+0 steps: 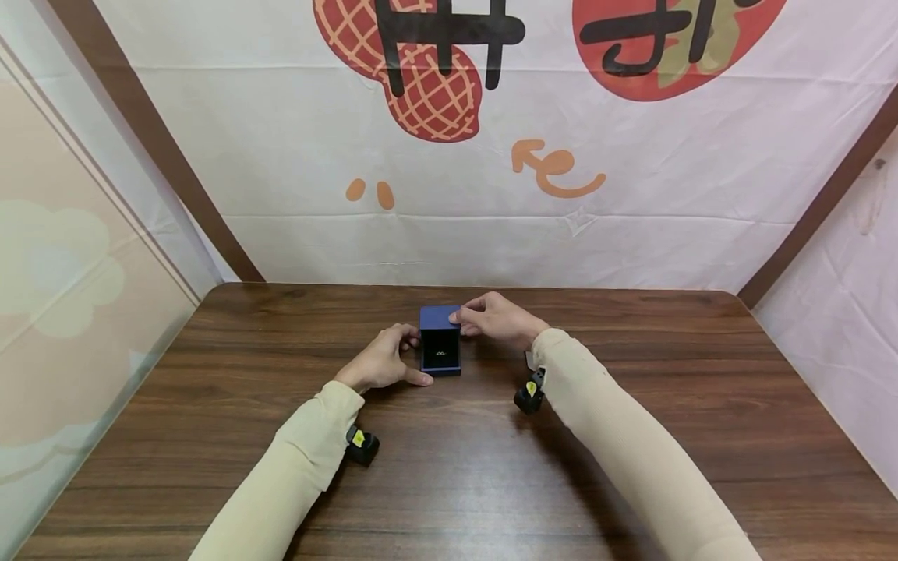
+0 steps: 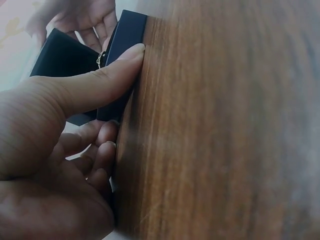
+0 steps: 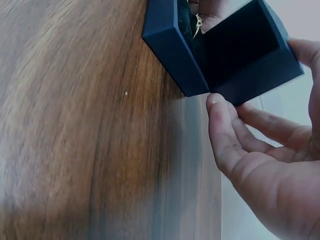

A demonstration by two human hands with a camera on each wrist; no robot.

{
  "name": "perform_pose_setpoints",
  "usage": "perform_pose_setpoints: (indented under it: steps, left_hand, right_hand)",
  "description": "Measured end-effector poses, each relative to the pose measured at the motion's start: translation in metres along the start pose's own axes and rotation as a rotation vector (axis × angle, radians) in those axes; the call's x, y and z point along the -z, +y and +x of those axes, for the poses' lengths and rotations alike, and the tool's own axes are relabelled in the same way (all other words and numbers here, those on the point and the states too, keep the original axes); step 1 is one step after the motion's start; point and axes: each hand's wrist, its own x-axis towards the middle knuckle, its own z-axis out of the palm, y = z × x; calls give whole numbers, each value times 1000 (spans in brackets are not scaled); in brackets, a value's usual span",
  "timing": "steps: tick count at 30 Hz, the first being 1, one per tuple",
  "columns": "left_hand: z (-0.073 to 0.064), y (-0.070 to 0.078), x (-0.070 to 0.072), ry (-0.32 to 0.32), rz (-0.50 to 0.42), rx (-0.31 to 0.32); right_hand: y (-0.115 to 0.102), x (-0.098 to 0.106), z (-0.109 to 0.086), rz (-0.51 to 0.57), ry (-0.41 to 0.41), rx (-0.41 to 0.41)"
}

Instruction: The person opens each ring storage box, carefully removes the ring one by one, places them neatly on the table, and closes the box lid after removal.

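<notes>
A small dark-blue ring box (image 1: 440, 372) sits on the table with its lid (image 1: 435, 318) raised. Its black inside holds a gold-coloured ring (image 1: 440, 354), which also shows in the right wrist view as a ring (image 3: 198, 25) standing up from the base. My left hand (image 1: 382, 360) holds the base from the left, thumb across its front and the other fingers bent at its side. From the right, my right hand (image 1: 500, 319) grips the lid, thumb on the lid's top edge and fingers low by the hinge side. The box's back is hidden.
The brown wood-grain table (image 1: 449, 483) ends just behind the box, where a printed white cloth (image 1: 281, 249) hangs. Black wrist cameras (image 1: 529, 396) hang under both forearms, close over the tabletop. Fabric walls also stand left and right.
</notes>
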Motion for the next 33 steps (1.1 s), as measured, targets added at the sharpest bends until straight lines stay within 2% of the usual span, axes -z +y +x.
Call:
perform_pose_setpoints:
  steps: [7,11,13,18,21,29,33]
  left_hand:
    - [-1,0,0,-14,-14,2]
    - [0,0,1,-20,-11,0]
    - [0,0,1,-20,-11,1]
    - [0,0,1,-21,-14,4]
    - [0,-1,1,-23,-12,4]
    - [0,-2,0,-23,-10,16]
    - [1,-2,-1,-24,-17,25]
  right_hand:
    - [2,-8,6,93,48,-38]
    - [1,-11,2,99,105,-61]
    - [0,-12,-2,54,132,-55]
    - [-2,-15,-20,-188,200,-17]
    - [-3,-18,-29,-281,239,12]
    - [-1,-28,-45,-365,343,123]
    - [3,-35,-47,-393,351,195]
